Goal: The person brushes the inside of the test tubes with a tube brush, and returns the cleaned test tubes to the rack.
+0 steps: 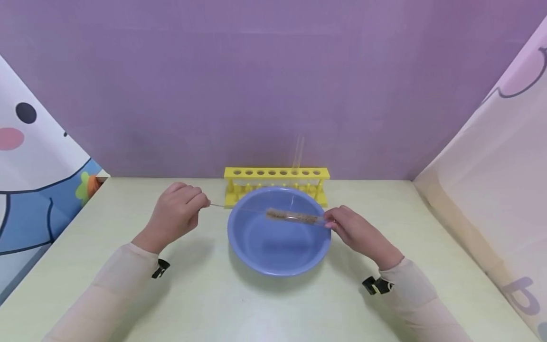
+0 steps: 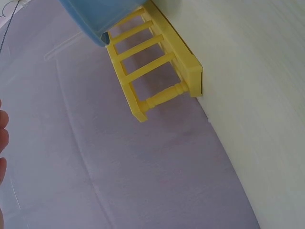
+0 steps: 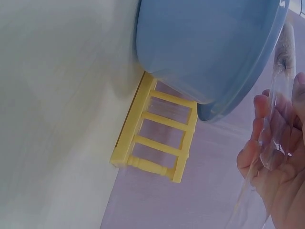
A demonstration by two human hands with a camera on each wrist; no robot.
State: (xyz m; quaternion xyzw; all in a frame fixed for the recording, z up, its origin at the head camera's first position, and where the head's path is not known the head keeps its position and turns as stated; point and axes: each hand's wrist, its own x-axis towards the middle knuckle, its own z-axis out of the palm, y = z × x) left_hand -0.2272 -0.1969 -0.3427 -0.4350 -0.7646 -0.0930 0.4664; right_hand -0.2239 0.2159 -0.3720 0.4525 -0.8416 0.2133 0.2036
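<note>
My left hand (image 1: 176, 211) pinches the thin wire handle (image 1: 217, 205) of a test tube brush, left of the blue basin. My right hand (image 1: 353, 232) holds a clear glass test tube (image 1: 292, 217) by its right end, fingers curled round it. The tube lies nearly level above the basin (image 1: 279, 270), and the brush's brownish bristles (image 1: 307, 218) show inside it. In the right wrist view, the fingers (image 3: 259, 129) wrap the clear tube near its rounded end. Only fingertips (image 2: 3, 138) of the left hand show in the left wrist view, near the twisted wire (image 2: 8, 26).
Behind the basin stands a yellow test tube rack (image 1: 277, 173) with a row of holes. One clear tube (image 1: 298, 152) stands upright in it. A purple backdrop (image 1: 273, 85) rises behind the pale table (image 1: 205, 294), with printed cloths at both sides.
</note>
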